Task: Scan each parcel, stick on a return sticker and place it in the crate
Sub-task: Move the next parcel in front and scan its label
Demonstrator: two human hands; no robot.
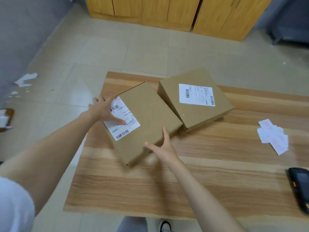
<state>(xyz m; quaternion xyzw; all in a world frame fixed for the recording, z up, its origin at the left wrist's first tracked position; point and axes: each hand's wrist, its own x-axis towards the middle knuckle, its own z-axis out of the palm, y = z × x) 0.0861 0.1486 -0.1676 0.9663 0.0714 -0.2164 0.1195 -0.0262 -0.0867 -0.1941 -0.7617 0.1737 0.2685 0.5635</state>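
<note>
Left hand [103,109] grips the near parcel [150,118] by its left edge, thumb flat on the label [129,129]; right hand [161,145] lies spread against the lower-right side. Parcel is mid-frame, touching the second parcel [195,104]. Risks: thumb blocks the scan, one-sided grip slips, neighbour gets shoved.

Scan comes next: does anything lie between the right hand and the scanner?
Nothing visible. Only bare table separates the right hand, touching the parcel, from the scanner; the stickers lie farther back.
</note>
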